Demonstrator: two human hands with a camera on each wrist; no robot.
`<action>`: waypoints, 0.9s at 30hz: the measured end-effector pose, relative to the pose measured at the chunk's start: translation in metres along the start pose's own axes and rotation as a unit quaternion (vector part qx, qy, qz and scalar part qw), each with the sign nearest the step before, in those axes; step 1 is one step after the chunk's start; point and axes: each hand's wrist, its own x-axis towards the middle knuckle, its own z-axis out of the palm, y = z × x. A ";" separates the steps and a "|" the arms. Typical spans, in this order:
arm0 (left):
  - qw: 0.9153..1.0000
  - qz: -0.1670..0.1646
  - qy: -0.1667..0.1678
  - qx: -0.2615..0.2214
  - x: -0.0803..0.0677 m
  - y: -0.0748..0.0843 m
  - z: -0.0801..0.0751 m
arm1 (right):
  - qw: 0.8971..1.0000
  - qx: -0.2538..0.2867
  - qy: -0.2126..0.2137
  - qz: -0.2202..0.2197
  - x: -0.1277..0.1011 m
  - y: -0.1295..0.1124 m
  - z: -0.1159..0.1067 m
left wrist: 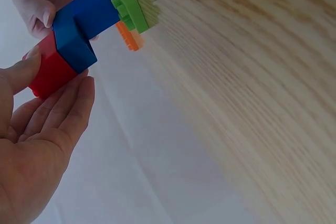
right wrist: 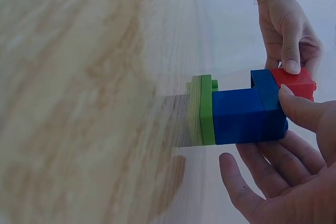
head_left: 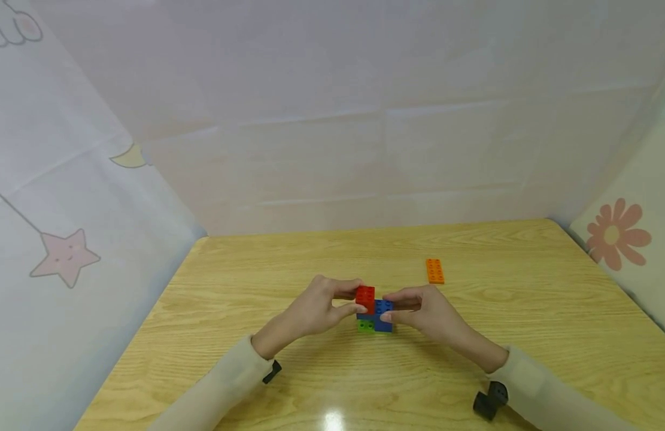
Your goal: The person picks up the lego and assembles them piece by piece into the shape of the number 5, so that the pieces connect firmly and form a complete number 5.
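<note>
Hands (head_left: 316,311) (head_left: 426,312) pinch brick stack (head_left: 374,309); containers unseen.

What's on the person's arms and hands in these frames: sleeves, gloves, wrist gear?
Both arms wear long beige sleeves ending at the wrists. The left hand and right hand are bare, no gloves or rings visible. A small black device sits under each wrist: left, right.

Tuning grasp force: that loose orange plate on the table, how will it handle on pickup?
The orange plate looks like rigid moulded plastic, so probably stiff and light. It lies flat and thin on the wooden table, so it likely won't roll or tip, but its low edge may be hard to pinch and could slide on the glossy top.
</note>
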 end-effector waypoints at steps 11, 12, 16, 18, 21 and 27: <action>1.000 0.007 0.007 0.009 0.000 0.000 0.001 | 1.000 0.001 0.001 -0.008 0.000 0.003 0.000; 1.000 0.008 0.007 0.011 0.000 0.000 0.001 | 1.000 0.002 0.001 -0.008 0.000 0.003 0.000; 1.000 0.009 0.006 0.019 0.000 0.000 0.001 | 1.000 0.007 0.001 -0.001 -0.001 0.001 0.000; 1.000 0.007 0.006 0.020 0.000 0.000 0.000 | 1.000 0.007 0.001 0.001 -0.001 0.001 0.000; 1.000 0.008 0.007 0.019 -0.001 0.001 0.001 | 1.000 0.003 0.002 0.004 -0.001 0.000 0.000; 1.000 0.012 0.015 0.017 -0.002 -0.001 0.002 | 1.000 -0.003 0.001 0.006 0.000 -0.001 0.000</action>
